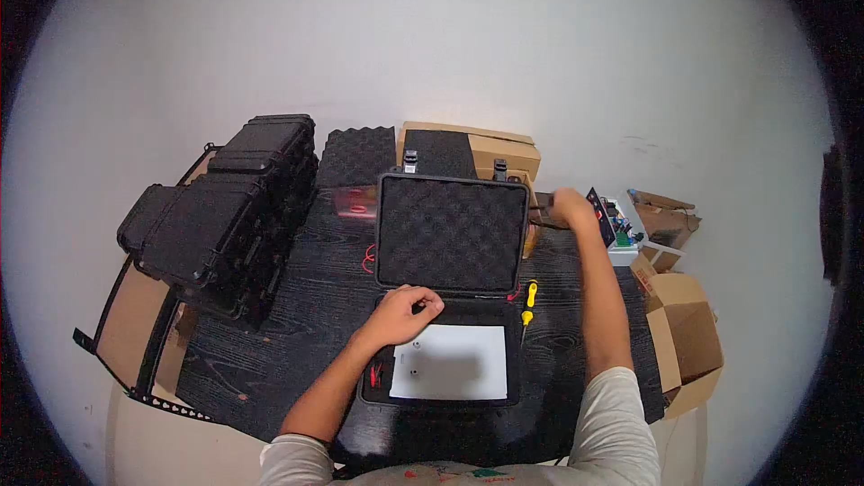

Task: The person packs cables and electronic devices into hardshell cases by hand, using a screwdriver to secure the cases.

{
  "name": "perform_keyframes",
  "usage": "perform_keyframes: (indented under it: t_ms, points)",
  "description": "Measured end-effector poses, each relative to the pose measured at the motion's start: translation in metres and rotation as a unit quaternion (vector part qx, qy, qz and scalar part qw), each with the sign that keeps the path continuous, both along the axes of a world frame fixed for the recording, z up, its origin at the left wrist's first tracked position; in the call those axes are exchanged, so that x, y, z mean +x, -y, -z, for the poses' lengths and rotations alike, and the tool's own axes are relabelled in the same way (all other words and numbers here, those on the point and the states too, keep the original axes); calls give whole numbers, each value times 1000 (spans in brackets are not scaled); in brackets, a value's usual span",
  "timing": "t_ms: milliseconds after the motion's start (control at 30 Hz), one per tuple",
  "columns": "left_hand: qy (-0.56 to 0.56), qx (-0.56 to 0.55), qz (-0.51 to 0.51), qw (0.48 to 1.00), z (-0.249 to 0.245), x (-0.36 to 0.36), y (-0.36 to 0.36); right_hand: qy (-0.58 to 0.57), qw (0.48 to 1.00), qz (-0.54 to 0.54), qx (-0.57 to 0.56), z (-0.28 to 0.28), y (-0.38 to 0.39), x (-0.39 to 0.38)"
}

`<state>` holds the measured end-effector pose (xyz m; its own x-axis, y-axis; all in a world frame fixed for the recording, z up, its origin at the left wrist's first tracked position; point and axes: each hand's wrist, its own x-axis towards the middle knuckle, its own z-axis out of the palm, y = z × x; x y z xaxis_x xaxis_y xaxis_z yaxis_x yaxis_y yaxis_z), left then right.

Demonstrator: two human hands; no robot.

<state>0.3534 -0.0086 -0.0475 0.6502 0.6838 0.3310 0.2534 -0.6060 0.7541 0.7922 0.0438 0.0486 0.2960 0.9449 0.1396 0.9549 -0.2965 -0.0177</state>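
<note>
An open black case (pixel 453 234) with a foam-lined lid stands in the middle of the table. In its base lies a white panel (pixel 463 369) with two small round fittings at its left side, and a red clip (pixel 376 374) sits beside it. My left hand (pixel 408 313) rests at the upper left edge of the panel, fingers curled together; whether they hold anything is hidden. My right hand (pixel 572 208) is raised right of the lid, blurred, its fingers closed around a dark object (pixel 544 216) that I cannot make out.
Black cases (pixel 216 225) are stacked at the left. Yellow-handled tools (pixel 531 295) lie right of the case. A circuit board unit (pixel 621 227) and an open cardboard box (pixel 688 342) are at the right. Behind the lid are foam (pixel 358 155) and a carton (pixel 504 149).
</note>
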Motion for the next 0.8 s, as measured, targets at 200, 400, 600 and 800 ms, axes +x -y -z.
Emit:
perform_keyframes:
  t_ms: [200, 400, 600, 800]
  points:
    - [-21, 6, -3, 1000, -4, 1, 2, -190, 963, -43, 187, 43, 82, 39]
    - [-13, 9, 5, 1000, -17, 0, 8, -454, 831, -69, 313, 33, 143, -35]
    - [103, -29, 26, 994, -32, -6, 14, -586, 781, -162, 141, 23, 159, -122]
    - [261, -354, 110, 891, -40, -6, 29, -410, 850, -316, 101, 32, 153, -175]
